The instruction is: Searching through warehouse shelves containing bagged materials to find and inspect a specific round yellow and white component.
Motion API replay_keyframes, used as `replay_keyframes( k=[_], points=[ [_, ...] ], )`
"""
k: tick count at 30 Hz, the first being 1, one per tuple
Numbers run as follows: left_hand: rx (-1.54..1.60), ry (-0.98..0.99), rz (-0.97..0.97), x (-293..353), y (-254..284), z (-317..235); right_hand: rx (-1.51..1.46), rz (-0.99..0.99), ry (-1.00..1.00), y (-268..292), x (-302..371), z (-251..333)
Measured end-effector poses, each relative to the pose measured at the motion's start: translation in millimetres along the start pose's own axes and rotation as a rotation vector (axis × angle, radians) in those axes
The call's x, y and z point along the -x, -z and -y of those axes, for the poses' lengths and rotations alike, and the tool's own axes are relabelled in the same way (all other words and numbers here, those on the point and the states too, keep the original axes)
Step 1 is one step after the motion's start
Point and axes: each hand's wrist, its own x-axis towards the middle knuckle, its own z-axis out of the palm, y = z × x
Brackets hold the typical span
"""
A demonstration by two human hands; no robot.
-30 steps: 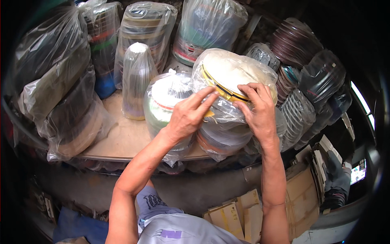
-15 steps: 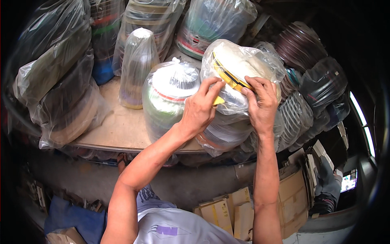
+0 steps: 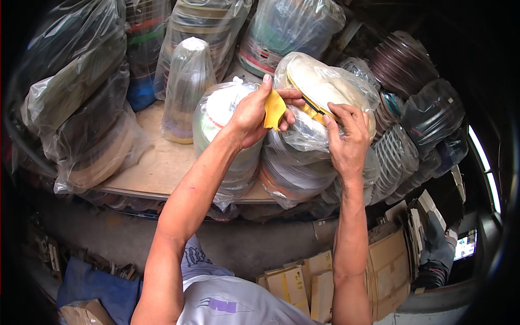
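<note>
A cream, round, flat bundle (image 3: 319,76) in clear plastic lies tilted on top of bagged rolls in front of me. Along its near left edge runs a yellow strip with a black line (image 3: 312,109). My left hand (image 3: 254,111) holds a loose, curling yellow piece (image 3: 274,110) between thumb and fingers, and its forefinger reaches to the strip. My right hand (image 3: 349,130) pinches the strip between thumb and forefinger, close against the plastic. Whether the yellow piece and the strip are one length, I cannot tell.
Bagged rolls (image 3: 225,157) stand left of the bundle on a wooden board (image 3: 146,157), beside a tall wrapped cone (image 3: 187,92). More bagged stacks (image 3: 73,114) crowd the left, back and right. Flattened cardboard (image 3: 390,265) and a blue cloth (image 3: 95,292) are below.
My left hand has shifted left and turned, its fingers opening out and showing more of the yellow piece. My right hand keeps its pinch on the strip in nearly the same place.
</note>
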Motion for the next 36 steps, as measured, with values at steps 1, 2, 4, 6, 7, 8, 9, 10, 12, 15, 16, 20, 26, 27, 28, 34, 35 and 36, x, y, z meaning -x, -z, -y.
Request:
replay_keyframes(
  k=[1, 2, 4, 6, 7, 8, 9, 10, 12, 15, 16, 20, 26, 27, 28, 34, 35, 36],
  points=[
    [-0.002, -0.002, 0.000, -0.1, 0.9, -0.1, 0.010, -0.003, -0.002, -0.3, -0.1, 0.5],
    [-0.035, -0.003, -0.005, -0.1, 1.4, -0.2, 0.008, -0.005, -0.001, -0.6, -0.1, 0.6],
    [-0.067, -0.004, -0.007, -0.3, 1.0, -0.2, 0.016, -0.012, 0.008, -0.5, 0.2, -0.6],
    [-0.041, 0.004, -0.033, -0.9, -0.6, 0.9, 0.012, -0.017, 0.005, -1.6, 0.9, -1.5],
    [-0.042, 0.002, -0.032, -1.2, -0.4, 2.6, 0.003, -0.021, 0.003, -2.7, 0.8, -1.1],
    [-0.145, -0.061, -0.082, -2.2, 0.0, 5.6, 0.004, -0.022, 0.004, -2.9, 0.5, -0.4],
    [-0.248, -0.125, -0.133, -3.5, -0.4, 7.7, 0.012, -0.022, 0.006, -2.8, 0.1, 0.4],
    [-0.246, -0.124, -0.131, -4.7, -3.5, 8.5, 0.023, -0.021, 0.007, -2.2, 0.3, 0.5],
    [-0.490, -0.252, -0.293, -8.0, -10.9, 9.5, 0.028, -0.027, 0.009, -1.3, 0.7, -0.2],
    [-0.580, -0.251, -0.274, -11.2, -13.7, 8.7, 0.040, -0.024, 0.009, -1.1, -2.3, 5.0],
    [-0.633, -0.260, -0.262, -11.7, -13.3, 8.1, 0.052, -0.014, 0.008, -1.7, -4.3, 7.9],
    [-0.662, -0.261, -0.260, -11.8, -9.5, 8.2, 0.063, -0.005, 0.013, -14.2, -16.5, 13.7],
    [-0.504, -0.230, -0.270, -9.8, -8.8, 9.2, 0.146, -0.027, 0.104, -24.7, -24.3, 22.8],
    [-0.495, -0.251, -0.256, -8.2, -8.1, 10.4, 0.163, -0.048, 0.130, -25.5, -24.1, 23.9],
    [-0.482, -0.269, -0.239, -8.6, -7.2, 13.5, 0.184, -0.069, 0.154, -26.1, -23.3, 22.5],
    [-0.516, -0.357, -0.237, -7.1, -2.7, 26.9, 0.255, -0.059, 0.195, -28.2, -21.3, 21.5],
    [-0.532, -0.391, -0.241, -7.0, -2.0, 28.7, 0.257, -0.059, 0.196, -27.3, -21.3, 21.2],
    [-0.530, -0.391, -0.239, -7.4, -0.7, 30.0, 0.261, -0.060, 0.194, -26.0, -21.2, 20.3]
  ],
)
